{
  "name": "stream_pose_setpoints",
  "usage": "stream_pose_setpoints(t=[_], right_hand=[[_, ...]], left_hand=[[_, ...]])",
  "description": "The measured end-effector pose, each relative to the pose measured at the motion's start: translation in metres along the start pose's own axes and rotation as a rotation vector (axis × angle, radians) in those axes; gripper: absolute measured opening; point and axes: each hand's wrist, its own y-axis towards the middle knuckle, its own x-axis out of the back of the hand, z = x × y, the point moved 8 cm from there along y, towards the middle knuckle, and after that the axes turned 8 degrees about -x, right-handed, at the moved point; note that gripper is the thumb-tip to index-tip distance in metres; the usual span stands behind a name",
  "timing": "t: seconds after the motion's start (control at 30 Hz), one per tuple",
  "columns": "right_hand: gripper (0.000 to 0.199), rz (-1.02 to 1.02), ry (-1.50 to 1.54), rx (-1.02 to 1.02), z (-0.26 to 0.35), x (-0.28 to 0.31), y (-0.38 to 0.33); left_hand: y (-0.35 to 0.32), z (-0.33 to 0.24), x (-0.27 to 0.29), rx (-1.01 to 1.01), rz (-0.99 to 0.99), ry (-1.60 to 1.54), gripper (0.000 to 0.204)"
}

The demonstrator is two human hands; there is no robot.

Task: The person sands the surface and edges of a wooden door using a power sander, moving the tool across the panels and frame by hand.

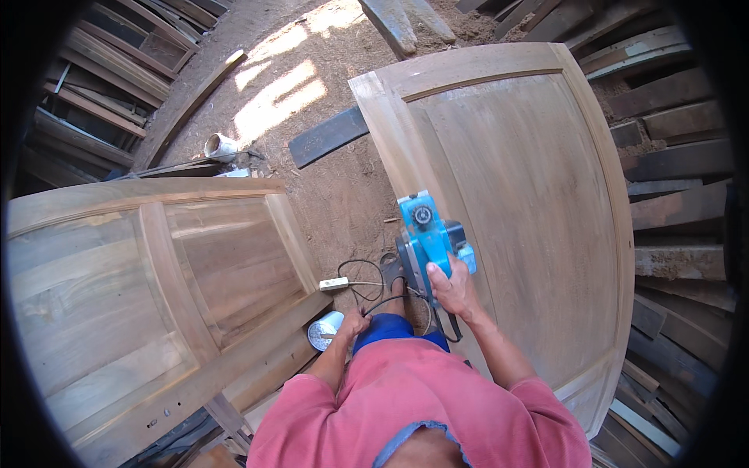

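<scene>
At the centre of the view, slightly toward 3 o'clock, a blue electric planer (425,238) is held over the long left edge of a framed wooden panel (523,179); whether its sole touches the wood cannot be told. The right hand (451,287), at 5 o'clock on the tool, is wrapped around its rear handle, the thumb lying along the upper side and the fingers mostly hidden beneath. The left hand (356,322), between 7 and 8 o'clock from the planer, is curled nearly closed around a black cable (386,300); its fingertips are too small to make out. A pale socket block (334,284) lies at 8 o'clock from the tool, with loops of cord near it. Just beside the left hand, at its 8 o'clock, stands a white bucket (324,331). Near 9 o'clock from the planer a second wooden panel (175,285) shows a thick middle rail and lighter frame. A dark board (328,139) projects from the first panel's edge between 10 and 11 o'clock; farther out, at 10 o'clock, is a whitish can (221,147). Stacked planks (679,203) fill the margin at 3 o'clock. At 6 o'clock appear the person's pink shirt (421,382) and blue shorts (386,329).
</scene>
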Motion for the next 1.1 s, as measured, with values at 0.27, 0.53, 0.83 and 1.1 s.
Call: stream_pose_setpoints(t=[0.27,0.53,0.83,1.1], right_hand=[[0.055,-0.014,-0.022,0.218,0.140,-0.016,0.170],[0.066,-0.073,-0.066,0.219,0.233,-0.031,0.302],[0.059,-0.067,0.004,0.197,0.223,-0.009,0.300],[0.041,0.027,-0.019,-0.061,0.032,0.037,0.056]], left_hand=[[0.012,0.006,0.039,0.053,-0.044,-0.074,0.042],[0.012,0.016,0.061,0.102,-0.128,-0.139,0.039],[-0.002,0.012,0.065,0.101,-0.238,-0.210,0.040],[0.008,0.020,0.016,0.111,0.003,-0.034,0.044]])
